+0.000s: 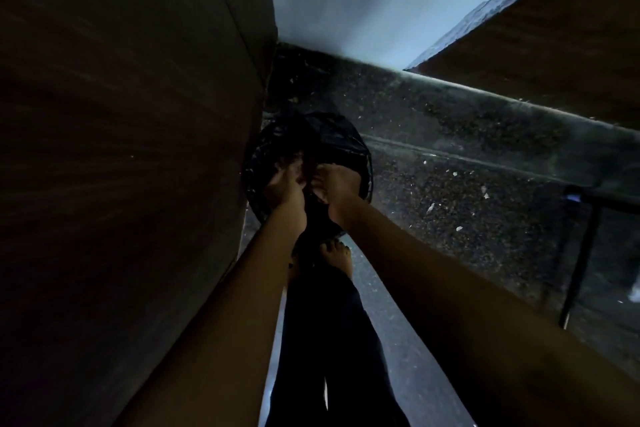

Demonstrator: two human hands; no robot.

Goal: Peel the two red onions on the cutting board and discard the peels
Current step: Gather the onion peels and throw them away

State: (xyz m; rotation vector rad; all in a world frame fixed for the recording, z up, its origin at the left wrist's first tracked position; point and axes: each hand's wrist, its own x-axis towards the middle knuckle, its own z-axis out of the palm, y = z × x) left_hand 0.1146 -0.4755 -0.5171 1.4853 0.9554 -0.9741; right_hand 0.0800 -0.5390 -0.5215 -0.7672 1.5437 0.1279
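Both hands (left (284, 184), right (337, 180)) over black-lined bin (346, 135), dim floor (467, 191)

Beneath both hands a bin (308, 170) is lined with glossy, crinkled black plastic, beside it to the left stands a matt brown wood-grain panel (131, 149), and below lies a rough, speckled dark stone floor (450, 204).

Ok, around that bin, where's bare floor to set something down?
Bare speckled floor lies right of the black-lined bin, toward the black metal leg. Crowded: both hands over the bin, wooden panel tight on its left, bare foot before it.
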